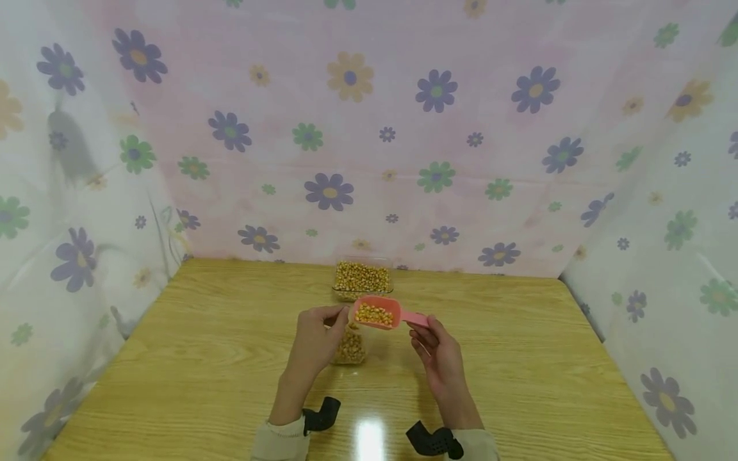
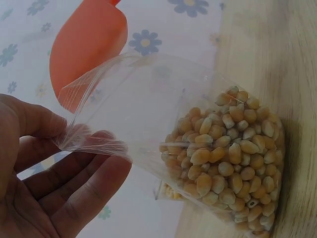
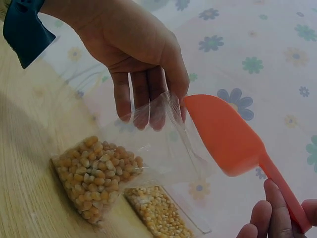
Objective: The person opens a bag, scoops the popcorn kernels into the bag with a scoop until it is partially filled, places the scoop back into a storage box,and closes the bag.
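Observation:
A clear plastic bag partly filled with corn kernels stands on the table. My left hand pinches its upper edge between thumb and fingers and holds it up. In my right hand is the handle of an orange-pink scoop, gripped by thumb and fingers. Corn kernels lie in the scoop's bowl, which is level above the bag. The scoop's front edge is close to the bag's mouth and my left fingers; in the right wrist view the scoop hides part of that edge.
Behind the bag, a clear rectangular container of corn kernels stands near the table's back edge. Flower-patterned cloth hangs behind and on both sides of the wooden table. A black strap mount sits on my left wrist.

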A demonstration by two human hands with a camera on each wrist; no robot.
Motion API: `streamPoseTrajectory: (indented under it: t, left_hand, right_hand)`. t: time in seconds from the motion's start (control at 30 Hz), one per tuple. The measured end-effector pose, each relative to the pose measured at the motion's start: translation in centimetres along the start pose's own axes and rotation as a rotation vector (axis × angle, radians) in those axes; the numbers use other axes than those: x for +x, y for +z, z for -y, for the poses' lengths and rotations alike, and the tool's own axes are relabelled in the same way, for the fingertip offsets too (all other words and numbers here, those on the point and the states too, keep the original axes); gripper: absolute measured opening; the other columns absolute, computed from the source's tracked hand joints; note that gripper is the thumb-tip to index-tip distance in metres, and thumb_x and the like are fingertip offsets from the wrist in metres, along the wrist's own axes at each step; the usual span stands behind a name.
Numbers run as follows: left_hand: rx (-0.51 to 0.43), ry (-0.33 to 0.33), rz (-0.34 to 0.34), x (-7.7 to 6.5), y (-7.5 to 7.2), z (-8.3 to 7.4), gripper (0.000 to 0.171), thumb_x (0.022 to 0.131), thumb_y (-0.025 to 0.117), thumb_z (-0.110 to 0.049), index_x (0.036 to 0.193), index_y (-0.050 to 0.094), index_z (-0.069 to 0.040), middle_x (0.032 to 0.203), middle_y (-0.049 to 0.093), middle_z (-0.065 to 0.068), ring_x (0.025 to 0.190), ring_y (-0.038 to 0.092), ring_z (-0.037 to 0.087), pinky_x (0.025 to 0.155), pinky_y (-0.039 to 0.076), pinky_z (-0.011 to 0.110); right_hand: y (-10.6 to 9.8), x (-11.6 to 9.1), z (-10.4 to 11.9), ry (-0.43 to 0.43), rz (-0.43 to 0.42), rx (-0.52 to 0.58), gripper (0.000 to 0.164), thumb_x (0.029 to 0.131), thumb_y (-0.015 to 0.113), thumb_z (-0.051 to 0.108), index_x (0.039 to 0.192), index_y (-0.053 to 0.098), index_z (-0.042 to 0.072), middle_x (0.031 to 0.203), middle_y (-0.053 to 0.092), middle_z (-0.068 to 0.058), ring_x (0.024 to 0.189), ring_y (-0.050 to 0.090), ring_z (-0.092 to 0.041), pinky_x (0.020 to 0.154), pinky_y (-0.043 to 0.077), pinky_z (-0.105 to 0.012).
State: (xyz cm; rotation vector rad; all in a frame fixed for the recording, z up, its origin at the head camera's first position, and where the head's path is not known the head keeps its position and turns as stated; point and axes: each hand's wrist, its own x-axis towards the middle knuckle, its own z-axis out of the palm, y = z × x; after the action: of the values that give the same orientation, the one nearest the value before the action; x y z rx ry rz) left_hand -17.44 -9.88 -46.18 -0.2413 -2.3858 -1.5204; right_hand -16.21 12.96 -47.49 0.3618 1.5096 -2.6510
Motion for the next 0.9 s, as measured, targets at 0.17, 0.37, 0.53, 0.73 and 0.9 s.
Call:
streamPoseTrajectory:
  t: [0.17,0.37,0.53,0.73,0.9]
  left_hand:
    - [0.000,0.008,0.008,0.03,0.03,-0.13,0.020,0.101,0.063,-0.009,0.104,0.080,0.001,0.081,0.074,0.009,0.070,0.063,0.014,0.061,0.051,0.026]
    - [0.006,-0.031,0.023,0.00,0.14,-0.19,0.020,0.101,0.062,-0.009,0.103,0.080,-0.001,0.075,0.072,0.009,0.061,0.056,0.012,0.056,0.047,0.025]
    - [0.011,-0.042,0.028,-0.07,0.15,-0.24,0.022,0.102,0.061,-0.010,0.102,0.080,0.000,0.071,0.069,0.010,0.059,0.054,0.012,0.056,0.046,0.025]
    - [0.030,-0.006,0.015,-0.10,0.21,-0.26,0.021,0.102,0.062,-0.010,0.104,0.080,0.001,0.075,0.072,0.007,0.064,0.060,0.011,0.059,0.049,0.025]
    - [0.030,-0.020,0.021,0.02,0.20,-0.34,0.021,0.102,0.062,-0.011,0.103,0.080,0.000,0.074,0.072,0.007,0.062,0.060,0.011,0.056,0.049,0.025]
  right_hand:
    - [0.04,0.04,-0.01,-0.017,0.006,-0.019,0.029,0.108,0.052,0.031,0.096,0.074,0.017,0.089,0.078,0.006,0.085,0.068,-0.010,0.087,0.055,-0.027]
    - [0.05,-0.02,-0.06,-0.024,0.012,-0.043,0.031,0.109,0.051,0.029,0.096,0.075,0.016,0.087,0.078,0.006,0.083,0.069,-0.009,0.085,0.055,-0.026]
    - [0.09,-0.16,0.00,-0.041,-0.014,-0.083,0.031,0.108,0.051,0.029,0.095,0.077,0.015,0.085,0.078,0.007,0.081,0.069,-0.008,0.083,0.055,-0.024]
    - [0.62,-0.44,0.10,-0.077,-0.061,-0.125,0.029,0.106,0.056,0.027,0.095,0.078,0.011,0.081,0.077,0.006,0.077,0.069,-0.008,0.081,0.056,-0.025]
    - [0.96,-0.52,0.17,-0.115,-0.085,-0.152,0.029,0.105,0.058,0.025,0.098,0.079,0.007,0.079,0.077,0.007,0.075,0.069,-0.008,0.082,0.056,-0.026]
